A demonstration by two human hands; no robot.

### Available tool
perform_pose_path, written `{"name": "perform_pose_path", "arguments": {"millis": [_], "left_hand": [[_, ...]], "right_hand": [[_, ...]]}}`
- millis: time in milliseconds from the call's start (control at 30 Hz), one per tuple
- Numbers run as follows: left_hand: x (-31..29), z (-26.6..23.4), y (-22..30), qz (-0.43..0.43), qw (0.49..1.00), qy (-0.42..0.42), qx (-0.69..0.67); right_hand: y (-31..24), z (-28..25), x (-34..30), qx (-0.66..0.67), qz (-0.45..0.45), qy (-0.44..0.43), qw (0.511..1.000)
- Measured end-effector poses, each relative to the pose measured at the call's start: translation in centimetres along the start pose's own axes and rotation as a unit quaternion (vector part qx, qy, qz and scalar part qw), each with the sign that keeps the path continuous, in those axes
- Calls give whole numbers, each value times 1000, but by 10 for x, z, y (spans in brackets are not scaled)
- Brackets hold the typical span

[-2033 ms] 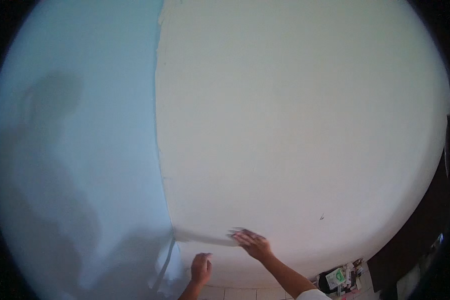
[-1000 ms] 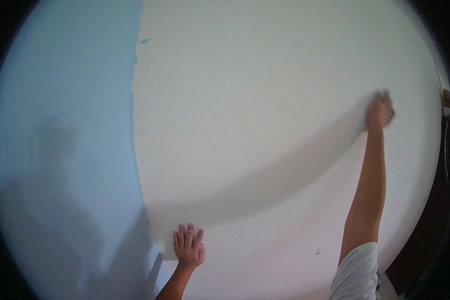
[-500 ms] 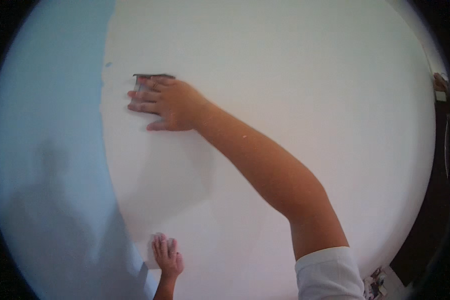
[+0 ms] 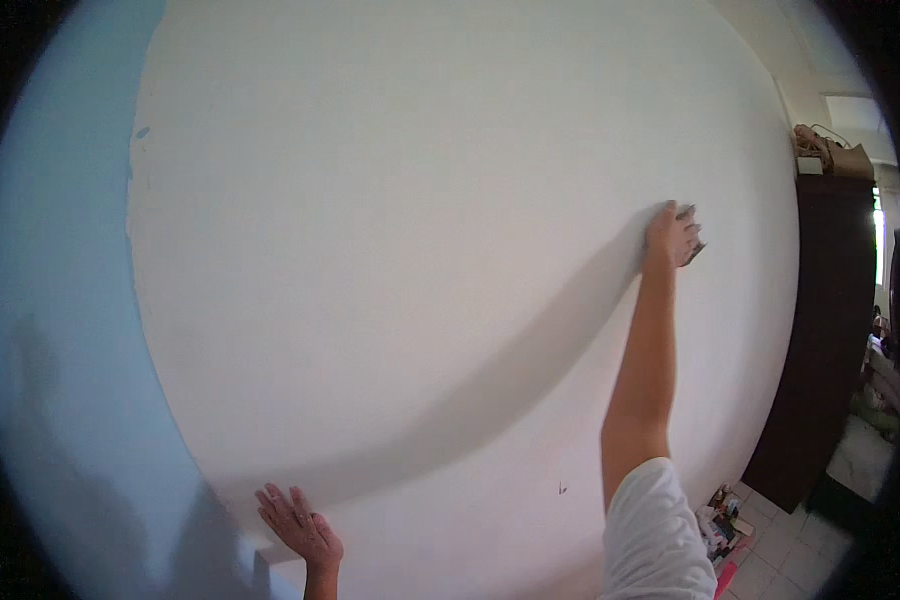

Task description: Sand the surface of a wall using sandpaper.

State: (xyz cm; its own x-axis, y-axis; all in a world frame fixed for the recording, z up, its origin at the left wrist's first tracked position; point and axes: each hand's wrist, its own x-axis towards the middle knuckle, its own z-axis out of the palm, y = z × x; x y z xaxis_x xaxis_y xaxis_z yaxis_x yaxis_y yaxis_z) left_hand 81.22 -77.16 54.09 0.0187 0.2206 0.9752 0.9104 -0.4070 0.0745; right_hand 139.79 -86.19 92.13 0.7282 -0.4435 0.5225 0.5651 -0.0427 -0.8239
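My right hand (image 4: 673,238) is pressed to the white wall (image 4: 420,220) at far right, the arm stretched out. Beneath its fingers is a thin dark sheet (image 4: 697,254) that looks like sandpaper; only its edges show past the fingertips. Low on the left, my left hand (image 4: 300,525) rests against the wall with its fingers spread, holding nothing. Some pale dust or smudging marks its skin. The blue part of the wall (image 4: 60,230) meets the white part along an uneven edge to the left of that hand.
A tall dark cabinet (image 4: 820,330) stands beyond the wall's right end, with bags (image 4: 835,158) on top. Assorted small items (image 4: 720,525) lie low at the wall's foot, beside the tiled floor (image 4: 775,545). A small dark mark (image 4: 562,489) is on the lower wall.
My right hand has swept across the wall from upper left to far right, with the dark sheet under it. The view has turned right. My left hand stays low on the wall, fingers tilted more leftward.
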Motion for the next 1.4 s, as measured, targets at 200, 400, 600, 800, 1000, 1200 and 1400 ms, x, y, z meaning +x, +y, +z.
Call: {"name": "perform_pose_path", "arguments": {"millis": [200,400,600,800,1000,1200,1400], "left_hand": [[63,122,41,-1,999,0,33],[82,185,54,21,1000,8,17],[100,215,87,27,999,13,29],[117,295,94,2,1000,7,11],[154,274,137,58,995,39,66],[144,307,142,16,997,59,46],[124,323,181,-41,996,74,34]], "right_hand": [[-116,82,-131,173,-361,-17,916],[-62,96,-141,201,-602,-259,728],[56,209,26,198,-225,-104,948],[-4,234,-64,158,-354,-102,916],[97,168,-236,254,-583,-435,637],[293,179,-228,113,-225,-289,923],[460,201,-195,180,268,-27,946]]}}
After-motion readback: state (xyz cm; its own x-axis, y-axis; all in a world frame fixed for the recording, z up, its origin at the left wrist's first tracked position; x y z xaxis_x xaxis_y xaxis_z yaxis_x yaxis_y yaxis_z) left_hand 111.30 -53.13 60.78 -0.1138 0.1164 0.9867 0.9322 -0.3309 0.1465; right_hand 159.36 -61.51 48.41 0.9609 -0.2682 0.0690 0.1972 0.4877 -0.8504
